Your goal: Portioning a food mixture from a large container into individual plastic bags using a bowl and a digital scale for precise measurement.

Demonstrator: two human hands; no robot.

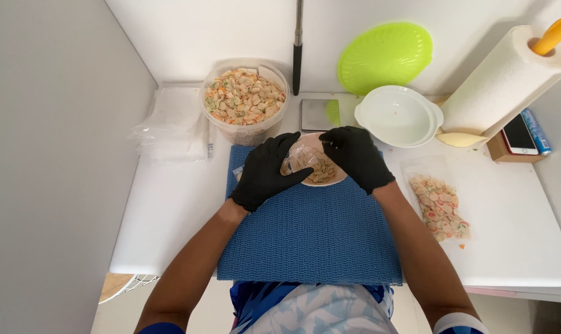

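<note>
- Over the blue mat (311,235), your gloved left hand (265,173) cups a small clear bag (302,159) of pale, colour-flecked snack pieces from the side, fingers curled around it, while your right hand (356,156) pinches the bag's top edge shut between its fingertips.
- That bag sits above a shallow dish (330,177); tilt the mouth and pieces could spill past the rim onto the mat.
- Squeeze too hard with the left hand and the brittle-looking pieces may crush.
- Your forearm lies near the filled bag (441,207) on the white table (169,210); a sideways sweep could push it toward the edge.
- Behind your hands, the tub (245,99) of pieces stands uncovered, so a raised elbow might knock it.
</note>
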